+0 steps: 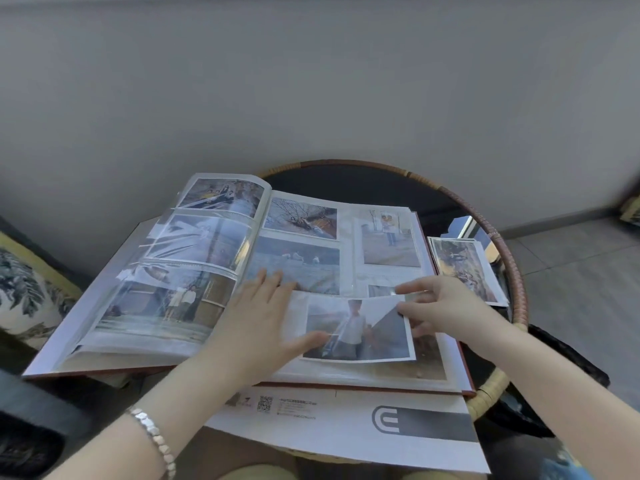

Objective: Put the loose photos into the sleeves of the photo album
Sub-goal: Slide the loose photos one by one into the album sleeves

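Photo album (221, 271) lies open across the centre of the frame, on a round table with a woven rim (519, 299); the sleeves on the left page and the upper sleeves on the right page are filled. One loose photo (360, 327) lies on the lower part of the right page, slightly askew, white border showing on all sides. My left hand (263, 317) is flat on that page, fingers spread and straight, fingertips near the centre fold, thumb pressing the photo's lower left area. My right hand (446, 306) pinches the photo's upper right corner between thumb and forefinger, and the corner is bent upward (whether the clear sleeve edge is caught in the same pinch I cannot tell, glare on the plastic). The other fingers are curled beneath. A stack of photos (467, 268) sits on the table just beside the album's right edge. A white printed sheet (346, 420) sticks out from under the album at lower centre. Beaded bracelet (156, 434) on my left wrist, lower left.
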`<state>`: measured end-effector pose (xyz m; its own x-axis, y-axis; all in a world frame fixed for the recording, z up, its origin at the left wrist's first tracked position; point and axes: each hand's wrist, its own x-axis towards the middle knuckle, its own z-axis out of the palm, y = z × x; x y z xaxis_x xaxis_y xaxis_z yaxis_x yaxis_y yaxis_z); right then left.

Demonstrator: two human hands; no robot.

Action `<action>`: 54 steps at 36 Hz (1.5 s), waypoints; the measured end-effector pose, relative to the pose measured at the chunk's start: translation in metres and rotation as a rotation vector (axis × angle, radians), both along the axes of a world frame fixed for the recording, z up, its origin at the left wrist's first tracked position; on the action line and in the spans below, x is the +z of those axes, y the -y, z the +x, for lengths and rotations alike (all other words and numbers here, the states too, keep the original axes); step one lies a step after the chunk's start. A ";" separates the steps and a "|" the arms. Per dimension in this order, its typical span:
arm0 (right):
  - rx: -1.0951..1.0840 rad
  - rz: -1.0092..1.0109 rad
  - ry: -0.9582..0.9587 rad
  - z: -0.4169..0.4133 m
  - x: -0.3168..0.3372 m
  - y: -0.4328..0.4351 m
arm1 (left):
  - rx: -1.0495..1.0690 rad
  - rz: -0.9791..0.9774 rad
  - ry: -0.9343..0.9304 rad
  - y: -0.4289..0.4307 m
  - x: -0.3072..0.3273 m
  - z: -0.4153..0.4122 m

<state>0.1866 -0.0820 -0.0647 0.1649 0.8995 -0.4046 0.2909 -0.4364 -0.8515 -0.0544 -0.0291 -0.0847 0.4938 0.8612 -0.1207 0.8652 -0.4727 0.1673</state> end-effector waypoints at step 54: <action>-0.065 0.001 -0.197 -0.056 -0.005 -0.024 | -0.021 0.091 -0.056 0.015 -0.008 -0.002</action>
<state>0.1309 -0.0581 -0.0698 0.1399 0.8898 -0.4343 0.0899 -0.4482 -0.8894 -0.0561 -0.0444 -0.0928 0.5061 0.8596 -0.0701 0.8620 -0.5014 0.0740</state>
